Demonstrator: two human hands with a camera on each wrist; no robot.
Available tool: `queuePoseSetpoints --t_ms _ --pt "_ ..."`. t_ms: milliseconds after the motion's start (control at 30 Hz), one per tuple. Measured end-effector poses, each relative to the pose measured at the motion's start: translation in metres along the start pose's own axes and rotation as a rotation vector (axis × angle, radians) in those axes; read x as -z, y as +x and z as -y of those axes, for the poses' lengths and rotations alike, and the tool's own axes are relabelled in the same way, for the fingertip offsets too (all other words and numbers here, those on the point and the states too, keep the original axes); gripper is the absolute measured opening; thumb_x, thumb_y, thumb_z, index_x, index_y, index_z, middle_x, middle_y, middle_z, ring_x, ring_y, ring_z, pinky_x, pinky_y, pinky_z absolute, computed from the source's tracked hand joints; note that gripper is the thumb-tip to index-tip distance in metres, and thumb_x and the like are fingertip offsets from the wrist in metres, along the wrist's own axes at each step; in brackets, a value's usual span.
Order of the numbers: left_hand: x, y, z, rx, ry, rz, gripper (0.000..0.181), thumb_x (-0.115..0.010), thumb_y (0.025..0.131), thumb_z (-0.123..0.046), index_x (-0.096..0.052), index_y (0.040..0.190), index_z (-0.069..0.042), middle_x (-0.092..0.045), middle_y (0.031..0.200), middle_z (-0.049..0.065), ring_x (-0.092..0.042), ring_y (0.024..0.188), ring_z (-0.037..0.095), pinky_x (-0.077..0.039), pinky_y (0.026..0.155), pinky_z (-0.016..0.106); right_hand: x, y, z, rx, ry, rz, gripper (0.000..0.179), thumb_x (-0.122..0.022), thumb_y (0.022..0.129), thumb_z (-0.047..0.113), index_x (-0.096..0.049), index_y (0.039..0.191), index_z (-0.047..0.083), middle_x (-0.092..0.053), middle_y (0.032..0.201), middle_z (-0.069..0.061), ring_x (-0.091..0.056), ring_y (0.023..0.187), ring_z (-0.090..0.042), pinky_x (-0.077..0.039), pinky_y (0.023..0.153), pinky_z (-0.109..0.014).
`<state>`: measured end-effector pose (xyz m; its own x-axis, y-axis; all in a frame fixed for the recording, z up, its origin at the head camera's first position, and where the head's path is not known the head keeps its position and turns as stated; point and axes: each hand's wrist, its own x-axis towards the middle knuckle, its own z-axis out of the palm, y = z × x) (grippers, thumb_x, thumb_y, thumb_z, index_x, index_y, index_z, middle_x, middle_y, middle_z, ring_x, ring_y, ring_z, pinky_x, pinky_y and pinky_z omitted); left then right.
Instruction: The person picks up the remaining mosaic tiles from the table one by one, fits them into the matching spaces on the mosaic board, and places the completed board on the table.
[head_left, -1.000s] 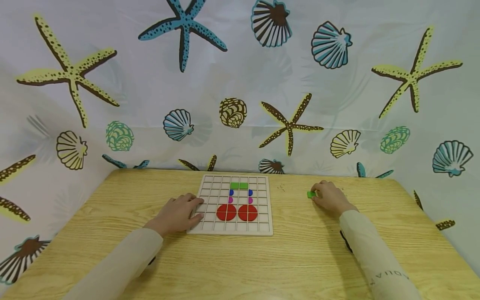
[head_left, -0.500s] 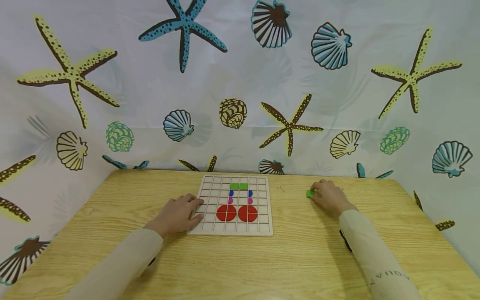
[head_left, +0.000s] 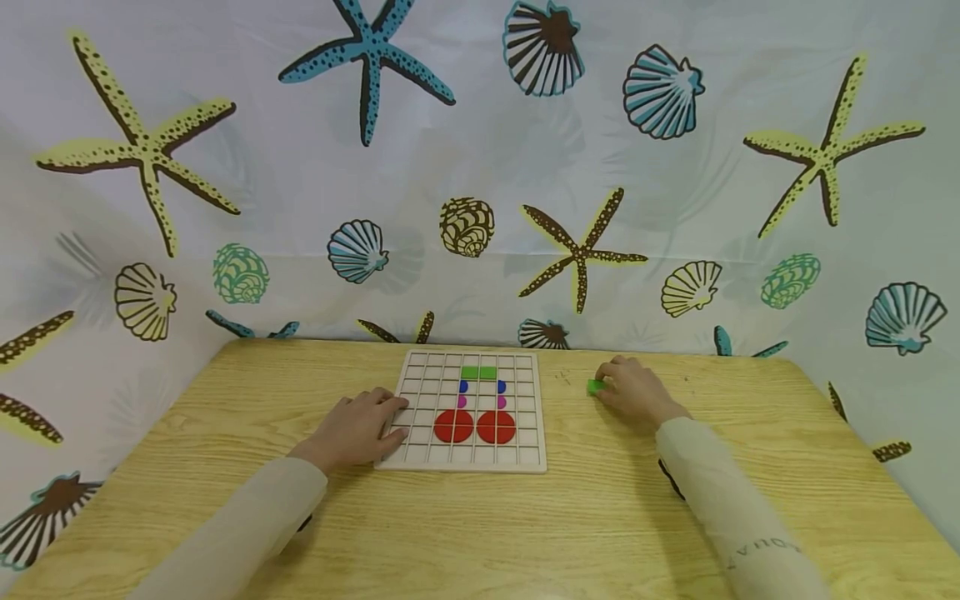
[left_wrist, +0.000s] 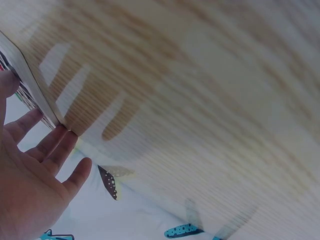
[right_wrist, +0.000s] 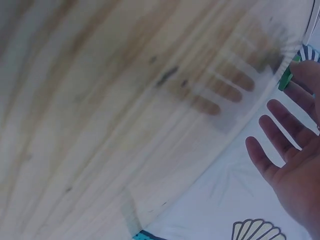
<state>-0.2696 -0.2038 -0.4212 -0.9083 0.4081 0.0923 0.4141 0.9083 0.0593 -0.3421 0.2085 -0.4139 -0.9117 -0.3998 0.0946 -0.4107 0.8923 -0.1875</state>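
A white grid board [head_left: 420, 452] lies on the wooden table, with coloured flat pieces set in its squares. Two green squares [head_left: 479, 372] sit in an upper row, small blue half-rounds [head_left: 501, 387] and magenta half-rounds [head_left: 501, 402] below them, and two red discs [head_left: 453, 426] lower down. My left hand [head_left: 358, 427] rests at the board's left edge, fingers spread; in the left wrist view its fingertips [left_wrist: 70, 135] touch the edge. To the right of the board, my right hand [head_left: 633, 390] pinches a green square piece [head_left: 596, 387] between thumb and forefinger, other fingers extended.
The wooden table [head_left: 480, 533] spreads in front of and around the board. A white curtain [head_left: 420, 167] printed with starfish and shells stands along the back and both sides. Small dark marks [head_left: 562, 377] show on the tabletop right of the board.
My right hand has moved left toward the board, carrying the green square piece. The left hand and the board have stayed in place.
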Motion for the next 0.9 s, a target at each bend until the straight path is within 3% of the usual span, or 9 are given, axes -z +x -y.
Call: queuePoseSetpoints --t_ms 467,900 --pt "0.003 -0.003 -0.002 -0.021 0.0 -0.015 0.046 -0.054 0.089 -0.038 -0.054 0.126 -0.01 -0.054 0.119 0.012 -0.055 0.105 0.031 -0.043 0.084 0.053 -0.005 0.019 0.035 0.092 -0.031 -0.023 0.023 -0.061 0.087 0.025 -0.063 0.105 0.01 -0.058 0.105 -0.009 -0.053 0.1 -0.03 -0.047 0.078 -0.047" --pt "0.001 -0.001 0.0 0.001 0.008 0.007 0.047 -0.054 0.089 -0.04 -0.053 0.127 -0.012 -0.054 0.12 0.011 -0.055 0.107 0.03 -0.042 0.085 0.052 -0.01 0.037 0.067 0.095 -0.006 -0.024 0.021 -0.06 0.088 0.027 -0.063 0.102 0.012 -0.059 0.104 -0.007 -0.054 0.103 -0.028 -0.046 0.085 -0.045"
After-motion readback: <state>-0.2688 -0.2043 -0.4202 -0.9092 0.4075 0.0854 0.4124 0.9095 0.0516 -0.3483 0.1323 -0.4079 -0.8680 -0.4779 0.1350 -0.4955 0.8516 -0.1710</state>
